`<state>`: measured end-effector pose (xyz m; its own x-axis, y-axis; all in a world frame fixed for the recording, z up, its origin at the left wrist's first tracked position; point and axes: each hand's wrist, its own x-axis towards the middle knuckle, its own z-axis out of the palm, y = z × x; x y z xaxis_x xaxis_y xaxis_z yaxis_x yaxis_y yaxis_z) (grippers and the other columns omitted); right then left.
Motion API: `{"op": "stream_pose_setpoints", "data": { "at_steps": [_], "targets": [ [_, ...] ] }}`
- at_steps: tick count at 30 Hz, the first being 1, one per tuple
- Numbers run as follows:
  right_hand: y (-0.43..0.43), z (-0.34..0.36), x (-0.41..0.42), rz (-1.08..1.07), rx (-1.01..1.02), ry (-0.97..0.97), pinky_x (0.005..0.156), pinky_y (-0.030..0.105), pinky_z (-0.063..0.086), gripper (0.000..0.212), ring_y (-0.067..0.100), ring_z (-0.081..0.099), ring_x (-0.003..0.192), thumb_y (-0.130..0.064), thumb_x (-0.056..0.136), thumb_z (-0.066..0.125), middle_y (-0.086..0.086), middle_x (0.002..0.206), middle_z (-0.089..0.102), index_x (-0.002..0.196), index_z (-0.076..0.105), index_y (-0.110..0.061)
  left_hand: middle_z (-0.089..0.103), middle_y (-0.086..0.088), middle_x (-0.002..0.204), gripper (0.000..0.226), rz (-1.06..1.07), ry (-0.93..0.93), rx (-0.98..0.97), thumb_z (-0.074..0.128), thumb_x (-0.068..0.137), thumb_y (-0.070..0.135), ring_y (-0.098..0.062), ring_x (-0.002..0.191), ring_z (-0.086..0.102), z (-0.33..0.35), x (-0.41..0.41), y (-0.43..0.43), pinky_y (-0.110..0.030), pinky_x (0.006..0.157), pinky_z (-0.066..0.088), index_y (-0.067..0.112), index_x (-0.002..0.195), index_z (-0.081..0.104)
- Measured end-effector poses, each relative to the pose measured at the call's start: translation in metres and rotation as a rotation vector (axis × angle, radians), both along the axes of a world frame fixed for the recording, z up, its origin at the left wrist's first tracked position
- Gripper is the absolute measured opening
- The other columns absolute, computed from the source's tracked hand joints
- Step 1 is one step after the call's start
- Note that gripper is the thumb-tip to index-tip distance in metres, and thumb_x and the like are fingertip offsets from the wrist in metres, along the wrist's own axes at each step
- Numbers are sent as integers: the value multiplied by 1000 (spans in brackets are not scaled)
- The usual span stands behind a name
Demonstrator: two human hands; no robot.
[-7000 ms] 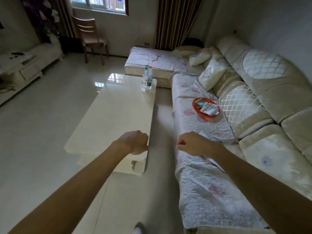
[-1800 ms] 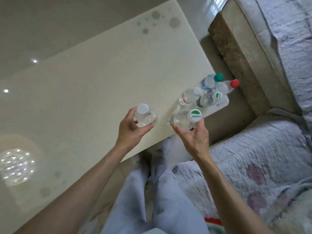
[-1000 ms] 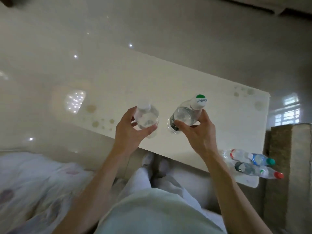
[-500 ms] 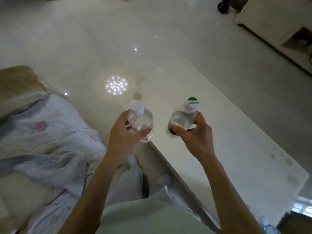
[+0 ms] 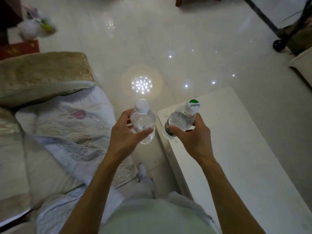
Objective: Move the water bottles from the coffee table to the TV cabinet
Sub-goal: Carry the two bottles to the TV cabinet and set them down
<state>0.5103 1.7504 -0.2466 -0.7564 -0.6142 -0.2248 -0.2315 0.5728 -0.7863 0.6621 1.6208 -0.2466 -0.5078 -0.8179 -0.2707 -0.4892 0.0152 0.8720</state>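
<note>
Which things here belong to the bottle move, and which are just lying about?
Part of the job:
white-capped bottle, gripped by the left hand
green-capped bottle, gripped by the right hand
coffee table

Just lying about:
sofa and its quilted cover
red box
black stand foot on the floor

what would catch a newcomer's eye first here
Two clear water bottles, centre frame: the left hand grips the white-capped bottle, the right hand the green-capped bottle. Beyond them a cluster of light glints shines on the glossy floor, between sofa and coffee table.
</note>
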Motion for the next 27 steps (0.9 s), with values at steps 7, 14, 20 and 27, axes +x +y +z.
{"op": "stream_pose_setpoints", "data": {
  "at_steps": [7, 14, 20, 27],
  "targets": [
    [-66, 1, -9, 60, -10, -46, 92, 27, 48, 70, 12, 58, 104, -45, 72, 78, -8, 123, 60, 131, 46, -25, 59, 8, 121, 73, 70, 3, 16, 85, 66, 32, -14, 108, 59, 2, 6, -55, -32, 93, 52, 26, 128, 49],
    [-124, -11, -43, 110, 3, -72, 88, 24, 47, 69, 11, 57, 102, -44, 71, 79, -12, 114, 57, 129, 47, -24, 65, 5, 118, 67, 137, -9, 33, 87, 64, 31, -15, 106, 63, -4, -13, -101, -40, 93, 54, 25, 122, 54],
    [-182, -14, -94, 155, -41, -60, 84, 22, 47, 72, 10, 58, 103, -47, 67, 81, -15, 112, 57, 128, 48, -26, 64, 5, 119, 66, 161, -29, -13, 87, 63, 30, -16, 107, 63, 4, -66, -156, -41, 95, 53, 29, 120, 53],
    [-234, -3, -154, 170, -65, -23, 86, 23, 47, 73, 10, 56, 102, -46, 69, 81, -15, 112, 55, 130, 47, -26, 62, 3, 123, 69, 111, -22, -61, 85, 67, 30, -15, 109, 61, 26, -131, -211, -30, 92, 52, 23, 127, 52]
  ]
}}
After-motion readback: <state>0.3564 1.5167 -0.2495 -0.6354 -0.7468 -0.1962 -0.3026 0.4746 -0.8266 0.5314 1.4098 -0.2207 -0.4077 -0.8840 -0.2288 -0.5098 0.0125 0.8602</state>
